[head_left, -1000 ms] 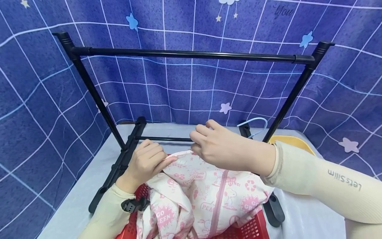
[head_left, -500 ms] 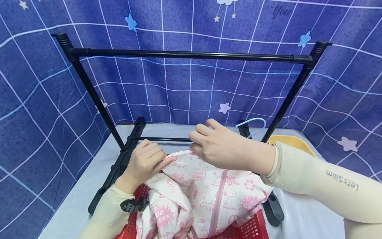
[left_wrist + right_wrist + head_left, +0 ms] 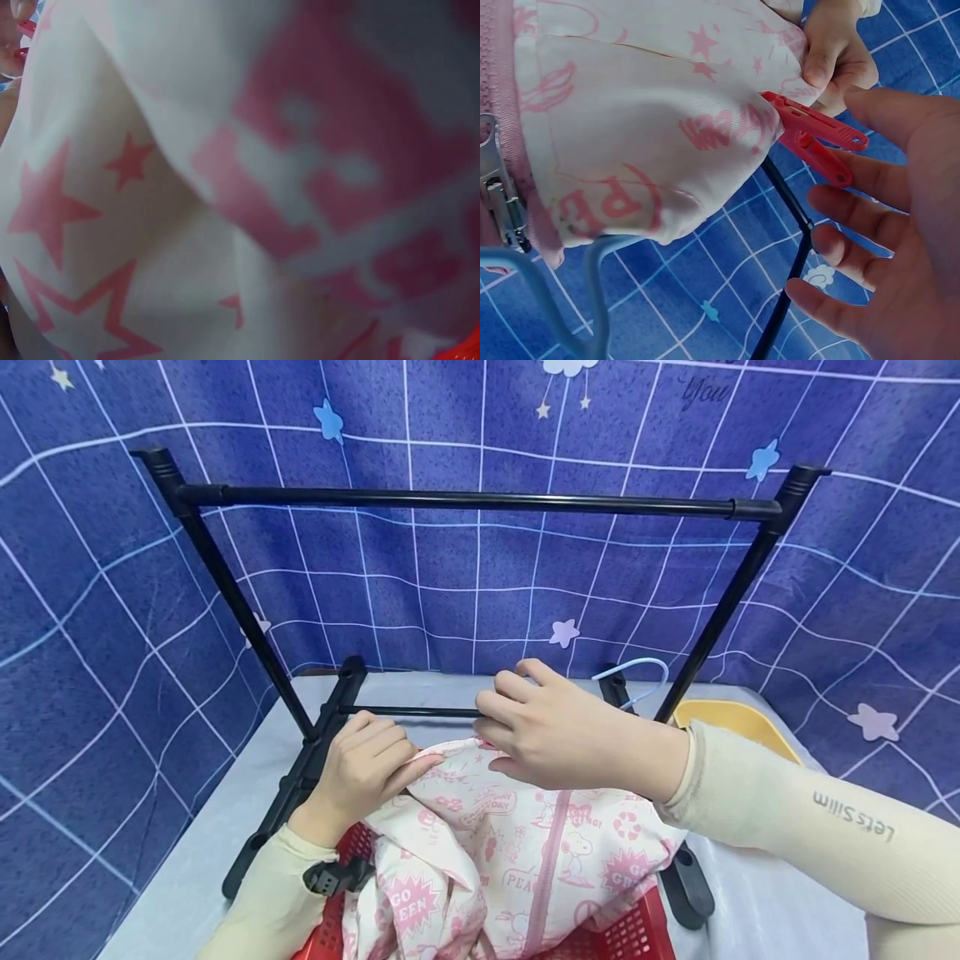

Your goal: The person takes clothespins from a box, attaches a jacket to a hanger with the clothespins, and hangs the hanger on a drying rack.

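Note:
A white garment with pink print (image 3: 517, 843) and a pink zip (image 3: 551, 868) lies bunched over a red basket (image 3: 637, 935). My left hand (image 3: 367, 768) pinches its upper edge. In the right wrist view, a red clothespin (image 3: 823, 126) grips the cloth beside the left hand. My right hand (image 3: 555, 727) is around the clothespin, its thumb and fingers spread apart; the index finger lies at or behind a clothespin arm, and contact is unclear. Printed cloth (image 3: 187, 195) fills most of the left wrist view.
A black rack (image 3: 480, 500) stands over the table (image 3: 780, 893), its base bars either side of the basket. A blue hanger (image 3: 596, 300) sits by the zip end; its hook shows behind the right forearm. A yellow container (image 3: 738, 720) stands at the right. A blue curtain (image 3: 480, 602) hangs behind.
My right thumb has moved down, away from the other fingers, and the right hand has opened. The left hand keeps its pinch, and the garment has hardly moved.

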Available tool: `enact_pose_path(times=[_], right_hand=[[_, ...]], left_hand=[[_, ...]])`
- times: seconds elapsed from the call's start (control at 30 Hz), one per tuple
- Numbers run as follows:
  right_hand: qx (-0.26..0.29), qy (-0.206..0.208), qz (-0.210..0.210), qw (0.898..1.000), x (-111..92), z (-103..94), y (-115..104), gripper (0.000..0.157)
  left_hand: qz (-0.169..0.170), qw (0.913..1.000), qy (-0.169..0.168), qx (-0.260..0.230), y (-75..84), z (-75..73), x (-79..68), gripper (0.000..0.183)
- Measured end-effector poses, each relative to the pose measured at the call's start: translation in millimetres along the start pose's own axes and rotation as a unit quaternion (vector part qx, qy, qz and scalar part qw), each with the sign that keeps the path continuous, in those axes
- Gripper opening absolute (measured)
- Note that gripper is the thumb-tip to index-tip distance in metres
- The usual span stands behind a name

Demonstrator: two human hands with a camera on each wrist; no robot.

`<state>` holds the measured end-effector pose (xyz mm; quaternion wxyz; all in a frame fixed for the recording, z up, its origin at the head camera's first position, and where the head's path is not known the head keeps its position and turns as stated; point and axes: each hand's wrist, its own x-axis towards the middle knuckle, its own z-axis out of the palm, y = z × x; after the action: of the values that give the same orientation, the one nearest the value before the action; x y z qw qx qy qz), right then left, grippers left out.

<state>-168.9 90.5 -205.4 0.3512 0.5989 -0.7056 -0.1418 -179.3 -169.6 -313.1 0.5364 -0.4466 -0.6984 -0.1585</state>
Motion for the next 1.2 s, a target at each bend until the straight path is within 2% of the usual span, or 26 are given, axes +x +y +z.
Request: enact_pose_path(times=[0.13,0.33,0.57,0.83,0.97,1.2], right_hand=[[0.02,0.005,0.001,1.0,-3,-1.4,2,0.033],[0.055,0.03,0.007,0.998,-8,-4.4,5,0.032],[0.047,0.066,0.01,0.997,-17,-9.4,8,0.037],[0.045,0.109,0.01,0.993,-28,-17.3,11,0.034],[0.047,0.116,0.015,0.992,-33,-20.9,12,0.034],[0.056,0.113,0.051,0.991,-49,-28.8,14,0.035]], left_hand=[[-0.003,1.0,-0.004,0.002,0.1,0.2,-0.9,0.048],[-0.007,0.9999,-0.009,0.005,-0.4,0.3,-2.3,0.048],[-0.008,0.9999,-0.01,0.004,-1.5,1.1,-3.9,0.048],[-0.011,0.9999,-0.007,0.004,-1.8,0.9,-4.9,0.048],[-0.013,0.9999,-0.009,0.005,-1.7,0.3,-5.2,0.048],[-0.016,0.9998,-0.012,0.004,-1.6,1.0,-4.8,0.047]])
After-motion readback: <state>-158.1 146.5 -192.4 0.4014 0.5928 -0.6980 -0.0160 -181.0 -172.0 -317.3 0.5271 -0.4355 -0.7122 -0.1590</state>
